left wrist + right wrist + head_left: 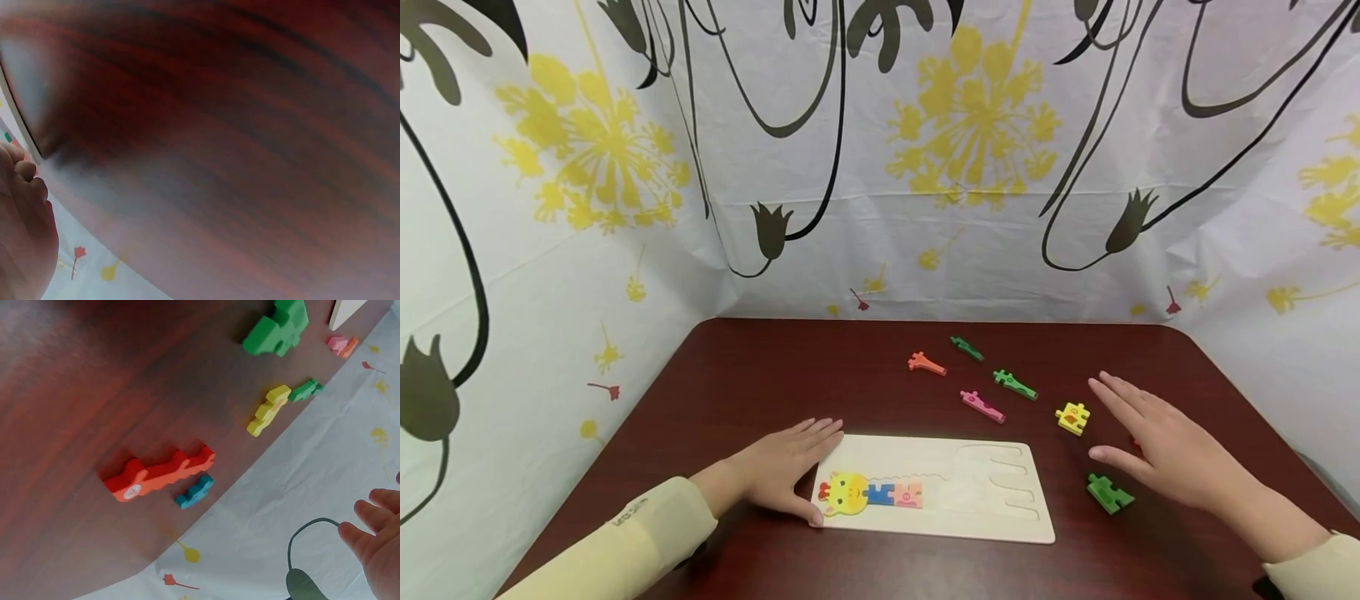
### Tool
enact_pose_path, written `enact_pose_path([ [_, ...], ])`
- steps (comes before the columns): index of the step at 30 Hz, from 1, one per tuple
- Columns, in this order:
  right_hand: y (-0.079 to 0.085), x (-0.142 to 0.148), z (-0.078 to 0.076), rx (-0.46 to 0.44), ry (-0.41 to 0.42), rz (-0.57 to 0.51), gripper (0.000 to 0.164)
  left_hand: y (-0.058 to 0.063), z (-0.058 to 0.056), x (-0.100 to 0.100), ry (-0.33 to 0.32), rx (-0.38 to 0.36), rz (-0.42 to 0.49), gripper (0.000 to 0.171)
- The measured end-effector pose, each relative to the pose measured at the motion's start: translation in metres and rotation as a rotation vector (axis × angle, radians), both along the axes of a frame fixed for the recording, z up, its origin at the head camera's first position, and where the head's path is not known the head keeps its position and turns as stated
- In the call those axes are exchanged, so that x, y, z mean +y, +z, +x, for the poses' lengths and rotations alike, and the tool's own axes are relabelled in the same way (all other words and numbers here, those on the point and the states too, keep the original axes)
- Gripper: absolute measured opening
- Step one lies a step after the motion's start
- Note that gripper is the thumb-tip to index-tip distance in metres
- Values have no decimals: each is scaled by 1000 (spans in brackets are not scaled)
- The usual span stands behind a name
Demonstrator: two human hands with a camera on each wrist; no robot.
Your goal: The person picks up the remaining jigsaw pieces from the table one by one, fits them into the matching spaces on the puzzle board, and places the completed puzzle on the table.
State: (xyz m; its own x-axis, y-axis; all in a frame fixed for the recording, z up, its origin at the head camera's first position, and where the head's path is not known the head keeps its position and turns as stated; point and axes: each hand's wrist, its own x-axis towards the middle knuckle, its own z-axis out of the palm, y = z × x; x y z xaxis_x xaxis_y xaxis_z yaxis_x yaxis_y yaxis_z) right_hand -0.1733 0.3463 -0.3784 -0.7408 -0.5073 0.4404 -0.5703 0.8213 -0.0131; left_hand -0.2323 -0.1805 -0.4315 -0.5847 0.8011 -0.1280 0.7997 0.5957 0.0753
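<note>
A pale wooden puzzle board (970,528) lies flat on the table. In its recess sit a yellow giraffe head (847,493), a blue piece (881,494) and a pink piece (908,496), side by side at the left end. My left hand (786,467) rests along the board's left edge, thumb at the near corner and fingers at the far one. To the right, my right hand (1168,446) is held over the table with fingers extended and nothing in it. Nearest to it are a green piece (1108,494), a yellow piece (1073,418) and a red piece (162,475), mostly hidden in the head view.
Behind the board lie several leg-shaped pieces: pink (982,407), orange (927,364), green (1015,384) and dark green (967,348). A small blue piece (195,492) is beside the red one. Patterned white cloth (820,283) hangs around the dark table (760,367).
</note>
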Motion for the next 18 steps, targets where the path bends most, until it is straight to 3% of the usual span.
enact_pose_path([
  [6, -5, 1, 11, -38, -39, -37, 88, -2, 1, -1, 11, -23, -11, 115],
  [18, -20, 2, 32, -251, -181, -169, 69, -5, 1, -3, -22, 14, 4, 114],
])
